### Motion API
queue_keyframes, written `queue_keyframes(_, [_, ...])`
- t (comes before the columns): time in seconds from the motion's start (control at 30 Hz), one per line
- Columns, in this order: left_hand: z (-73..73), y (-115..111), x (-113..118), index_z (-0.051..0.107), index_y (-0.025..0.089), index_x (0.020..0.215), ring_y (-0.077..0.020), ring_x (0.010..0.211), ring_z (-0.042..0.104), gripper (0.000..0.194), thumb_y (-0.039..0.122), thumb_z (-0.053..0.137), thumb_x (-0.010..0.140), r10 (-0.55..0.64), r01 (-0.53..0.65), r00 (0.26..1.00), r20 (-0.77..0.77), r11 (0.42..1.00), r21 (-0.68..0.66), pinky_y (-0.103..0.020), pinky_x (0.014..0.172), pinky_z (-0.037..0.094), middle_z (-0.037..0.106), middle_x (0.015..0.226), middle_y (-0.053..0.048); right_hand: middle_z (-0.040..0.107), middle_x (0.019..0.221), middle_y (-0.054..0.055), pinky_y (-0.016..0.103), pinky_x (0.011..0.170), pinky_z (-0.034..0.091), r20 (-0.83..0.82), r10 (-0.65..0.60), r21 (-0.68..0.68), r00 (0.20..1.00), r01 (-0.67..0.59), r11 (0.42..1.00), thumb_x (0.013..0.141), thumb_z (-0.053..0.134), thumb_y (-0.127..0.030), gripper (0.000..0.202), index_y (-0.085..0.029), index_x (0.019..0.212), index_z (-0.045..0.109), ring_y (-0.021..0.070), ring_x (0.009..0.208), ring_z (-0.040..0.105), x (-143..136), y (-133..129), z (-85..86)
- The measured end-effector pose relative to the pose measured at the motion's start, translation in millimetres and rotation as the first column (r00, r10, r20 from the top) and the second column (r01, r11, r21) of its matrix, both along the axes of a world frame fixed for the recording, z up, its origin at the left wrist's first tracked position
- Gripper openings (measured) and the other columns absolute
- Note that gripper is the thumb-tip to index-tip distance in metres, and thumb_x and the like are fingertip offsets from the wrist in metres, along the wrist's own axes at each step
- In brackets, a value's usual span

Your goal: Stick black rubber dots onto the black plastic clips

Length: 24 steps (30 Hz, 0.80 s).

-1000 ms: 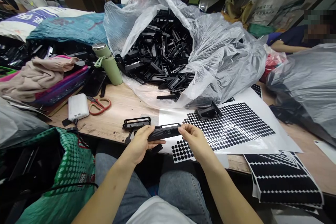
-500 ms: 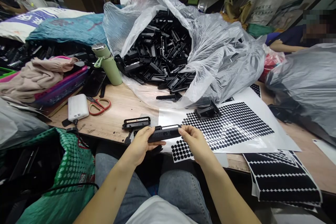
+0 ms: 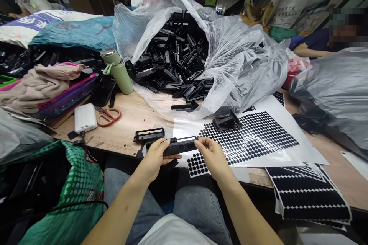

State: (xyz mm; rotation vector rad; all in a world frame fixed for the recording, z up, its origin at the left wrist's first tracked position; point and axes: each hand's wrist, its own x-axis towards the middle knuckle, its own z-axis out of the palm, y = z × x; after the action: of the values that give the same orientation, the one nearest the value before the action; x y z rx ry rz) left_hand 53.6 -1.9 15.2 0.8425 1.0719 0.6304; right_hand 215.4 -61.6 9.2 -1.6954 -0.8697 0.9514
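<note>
A long black plastic part [image 3: 181, 146] with a textured face is held level above the table's front edge. My left hand [image 3: 156, 155] grips its left end, thumb on top and fingers underneath. At its right end, my right hand [image 3: 211, 155] pinches the corner between thumb and fingers. Just behind my left hand lies a similar black frame [image 3: 149, 134] on the table. Beyond my right hand is a white sheet of round black stickers [image 3: 258, 134], with a black bracket-like piece [image 3: 227, 121] resting on it.
A large clear plastic bag [image 3: 235, 53] spills many black parts [image 3: 178, 57] across the back. To the left are a green bottle [image 3: 119, 72], red-handled scissors [image 3: 109, 117] and a white power bank [image 3: 85, 118]. Striped black sheets [image 3: 313, 199] overhang the front right edge. A co-worker [image 3: 319, 44] sits at the far right.
Both hands keep the same hold on the black part, which has hardly moved. The view has shifted very slightly.
</note>
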Motion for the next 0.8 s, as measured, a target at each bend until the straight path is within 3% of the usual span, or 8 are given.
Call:
queue_keyframes(0.37, [-2.9,-1.5,-1.4,0.053,0.016,0.079,-0.0193,0.065,0.067,0.023,0.038,0.057,0.075,0.008,-0.008,1.000,0.011,1.000,-0.010,-0.028,0.063,0.051,0.065,0.080,-0.002,0.057,0.071,0.002,0.028,0.061,0.038,0.031,-0.004,0.022,1.000,0.004,1.000,0.074,0.054,-0.047,0.028,-0.019,0.073,0.056,0.0162,0.067,0.050,-3.0,-1.0,-4.1])
queue_keyframes(0.6, [-2.8,-1.0,-1.9,0.053,0.016,0.082,-0.0204,0.068,0.068,0.024,0.040,0.056,0.076,-0.004,0.004,1.000,0.004,1.000,-0.003,-0.031,0.068,0.051,0.065,0.080,-0.003,0.056,0.074,0.002,0.028,0.063,0.036,-0.031,0.031,-0.033,0.999,-0.032,0.999,0.075,0.054,-0.043,0.025,-0.018,0.073,0.055,0.0149,0.068,0.048,-0.2,-1.0,3.4])
queue_keyframes(0.8, [-3.7,-2.4,-0.8,0.052,0.017,0.081,-0.0189,0.066,0.067,0.025,0.040,0.056,0.075,0.001,-0.001,1.000,-0.001,1.000,0.004,-0.030,0.067,0.051,0.065,0.080,-0.002,0.057,0.077,0.003,0.029,0.065,0.037,0.011,0.022,-0.013,1.000,-0.022,1.000,0.076,0.052,-0.043,0.026,-0.018,0.075,0.056,0.0159,0.070,0.048,-1.8,-2.7,0.9])
